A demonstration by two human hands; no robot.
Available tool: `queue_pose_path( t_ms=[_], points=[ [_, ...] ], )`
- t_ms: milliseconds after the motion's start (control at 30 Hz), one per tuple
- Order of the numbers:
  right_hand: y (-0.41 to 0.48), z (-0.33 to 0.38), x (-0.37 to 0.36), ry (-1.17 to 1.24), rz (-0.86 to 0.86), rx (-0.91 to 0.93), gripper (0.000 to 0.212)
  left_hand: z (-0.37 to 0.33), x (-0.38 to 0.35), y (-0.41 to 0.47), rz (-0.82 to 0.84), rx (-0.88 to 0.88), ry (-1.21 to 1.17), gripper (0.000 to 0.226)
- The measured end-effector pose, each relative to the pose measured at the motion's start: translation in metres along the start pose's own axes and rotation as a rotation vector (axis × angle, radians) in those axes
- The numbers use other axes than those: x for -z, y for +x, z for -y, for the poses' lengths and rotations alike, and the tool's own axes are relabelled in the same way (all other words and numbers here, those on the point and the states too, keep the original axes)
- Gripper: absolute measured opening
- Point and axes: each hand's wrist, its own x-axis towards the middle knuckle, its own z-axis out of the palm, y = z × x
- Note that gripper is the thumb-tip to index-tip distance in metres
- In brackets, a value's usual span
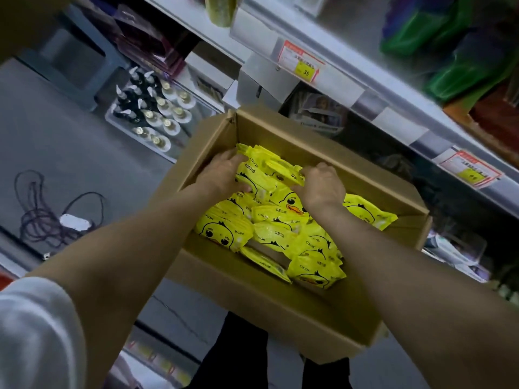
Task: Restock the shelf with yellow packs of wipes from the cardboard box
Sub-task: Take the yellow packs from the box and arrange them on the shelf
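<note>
The big shelf (365,88) is running along the far and right side, with price tags (302,61) sticking on its edge. Just beside it the cardboard box (280,318) is sitting open, low in front of the person; what it is resting on is not showing. The yellow packs of wipes (280,220) are lying loose and jumbled inside, mostly toward the far and right parts of the box. Both hands are reaching into the far end. The left hand (222,175) is curling its fingers round the left side of a small bunch of packs (269,171), and the right hand (323,186) is bending its fingers over the right side, so the two are squeezing the bunch between them. The packs are looking shiny and slippery, so a middle one could be sliding out and dropping back into the box or onto the floor (56,141) if the squeeze is too soft. Lifting too many at once is making that more likely — and a bump on the shelf edge could be knocking some loose.
</note>
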Motion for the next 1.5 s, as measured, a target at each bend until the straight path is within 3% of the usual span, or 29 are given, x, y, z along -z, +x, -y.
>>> queue_pose_path(
  t_ms=[167, 333, 433, 533, 667, 800, 967, 1067, 1133, 1233, 1367, 1500],
  points=[
    [-0.003, -0.006, -0.018, -0.009, 0.062, 0.021, 0.042, -0.001, -0.013, 0.022, -0.005, 0.025, 0.063, 0.076],
    [-0.022, -0.035, -0.037, 0.105, 0.156, -0.009, 0.038, -0.007, -0.031, 0.02, -0.062, 0.029, 0.398, 0.066],
    [-0.033, -0.05, -0.043, 0.186, 0.194, -0.032, 0.038, -0.006, -0.043, 0.012, -0.019, 0.017, 0.464, 0.055],
    [-0.044, -0.064, -0.044, 0.377, 0.234, -0.073, 0.047, -0.012, -0.049, -0.001, 0.05, 0.037, 0.414, 0.048],
    [-0.061, -0.082, -0.034, 0.561, 0.252, -0.062, 0.077, -0.024, -0.052, -0.024, 0.049, 0.099, 0.29, 0.046],
    [-0.08, -0.104, -0.018, 0.562, 0.259, -0.037, 0.07, -0.049, -0.052, -0.056, 0.049, 0.137, -0.048, 0.05],
    [-0.108, -0.15, 0.006, 0.552, 0.126, -0.036, 0.047, -0.114, -0.057, -0.095, 0.039, 0.155, -0.209, 0.058],
    [-0.131, -0.191, 0.031, 0.575, 0.052, -0.031, 0.052, -0.169, -0.059, -0.119, 0.066, 0.192, -0.386, 0.088],
    [-0.151, -0.224, 0.051, 0.61, 0.027, -0.02, 0.04, -0.208, -0.061, -0.131, 0.093, 0.194, -0.398, 0.101],
    [-0.182, -0.277, 0.083, 0.62, -0.031, 0.011, 0.031, -0.262, -0.058, -0.147, 0.125, 0.168, -0.323, 0.102],
    [-0.221, -0.353, 0.126, 0.62, -0.124, 0.066, 0.024, -0.341, -0.037, -0.168, 0.107, 0.065, -0.202, 0.066],
    [-0.253, -0.42, 0.175, 0.602, -0.222, 0.045, 0.035, -0.415, -0.009, -0.177, 0.106, -0.006, -0.189, 0.077]
  ],
)
